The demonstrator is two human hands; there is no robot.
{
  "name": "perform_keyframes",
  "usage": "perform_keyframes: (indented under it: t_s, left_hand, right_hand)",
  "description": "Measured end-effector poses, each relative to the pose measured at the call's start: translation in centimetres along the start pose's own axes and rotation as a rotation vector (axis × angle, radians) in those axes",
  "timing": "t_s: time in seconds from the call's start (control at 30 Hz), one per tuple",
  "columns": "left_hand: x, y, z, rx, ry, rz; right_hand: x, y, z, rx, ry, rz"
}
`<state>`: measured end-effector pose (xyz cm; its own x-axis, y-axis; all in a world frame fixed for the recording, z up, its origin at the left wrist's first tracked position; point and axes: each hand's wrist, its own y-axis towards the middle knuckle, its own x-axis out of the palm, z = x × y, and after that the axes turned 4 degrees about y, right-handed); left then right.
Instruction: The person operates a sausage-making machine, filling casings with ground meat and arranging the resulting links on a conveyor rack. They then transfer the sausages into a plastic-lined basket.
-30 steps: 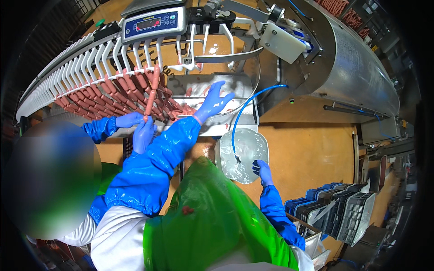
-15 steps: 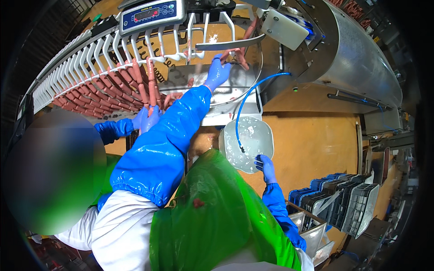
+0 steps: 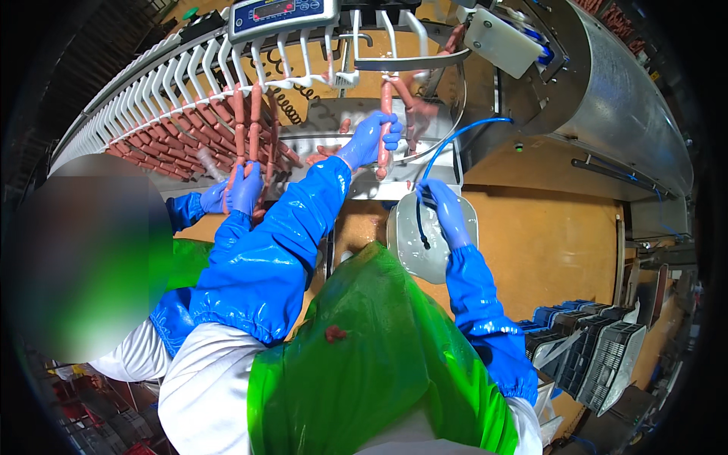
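Note:
My left hand (image 3: pixel 370 141), in a blue glove, is closed around a hanging sausage string (image 3: pixel 387 98). A link pokes out below the fist. The string hangs from the white hook rack (image 3: pixel 303 80) beside a curved metal bar. My right hand (image 3: pixel 447 216), also gloved, has its fingers curled on the blue hose (image 3: pixel 447 138), whose dark end dangles over a grey basin (image 3: pixel 469 241). To the left, a co-worker's gloved hands (image 3: pixel 244 189) hold two sausage strings coming down from the rack.
Many sausage strings (image 3: pixel 171 144) hang along the rack at left. A scale display (image 3: pixel 284 17) sits above it. Loose sausage pieces lie on the metal tray (image 3: pixel 360 186) beneath. A large metal machine (image 3: pixel 614 98) stands at right, and stacked crates (image 3: pixel 599 353) at lower right.
My left hand has come down from the bar and now grips a sausage string. My right hand has risen from the basin's near rim to the hose. The view has shifted slightly.

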<state>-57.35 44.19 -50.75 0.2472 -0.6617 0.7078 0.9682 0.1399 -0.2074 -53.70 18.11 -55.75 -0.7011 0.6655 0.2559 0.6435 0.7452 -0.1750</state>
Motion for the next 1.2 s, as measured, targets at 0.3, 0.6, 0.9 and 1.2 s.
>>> perform_keyframes:
  t_s: [0.3,0.6,0.9,1.2]
  left_hand:
    - [-0.1,-1.8,0.8,0.098,-0.034,0.118]
    - [-1.6,-1.7,1.1,0.159,-0.295,-0.175]
    - [-1.9,-2.3,0.5,0.184,-0.312,-0.053]
    - [-1.6,-3.2,1.0,0.249,-0.211,0.123]
  right_hand:
    - [10.8,6.6,-3.2,0.186,0.381,-0.045]
    - [10.0,6.6,-0.9,-0.455,-0.320,-0.010]
    - [8.1,6.3,-0.3,0.045,-0.361,-0.367]
    - [8.1,5.1,-2.2,0.316,0.282,-0.510]
